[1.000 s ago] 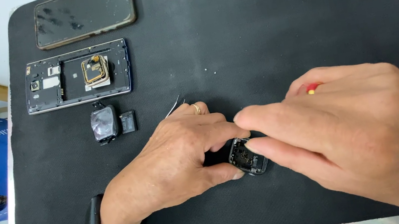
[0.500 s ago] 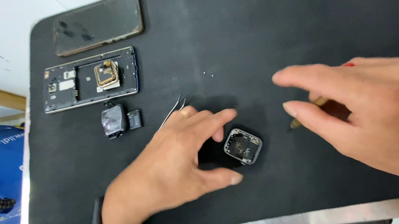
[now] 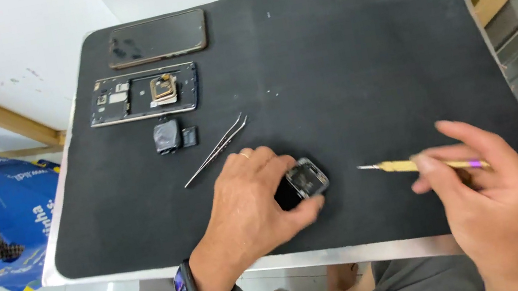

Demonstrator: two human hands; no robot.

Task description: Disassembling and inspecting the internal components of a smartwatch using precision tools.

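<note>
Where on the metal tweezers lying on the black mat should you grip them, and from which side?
Grip the tweezers mid-shaft, pinching across both thin arms from above. They lie flat and slanted on the mat, clear of the left hand, tips pointing up-right.

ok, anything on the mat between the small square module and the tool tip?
Nothing: in the head view only bare black mat separates the small square module from the yellow tool tip.

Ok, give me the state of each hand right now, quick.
Left hand: closed on the small square device, pinning it to the black mat.
Right hand: closed, holding the yellow-handled tool.
</note>
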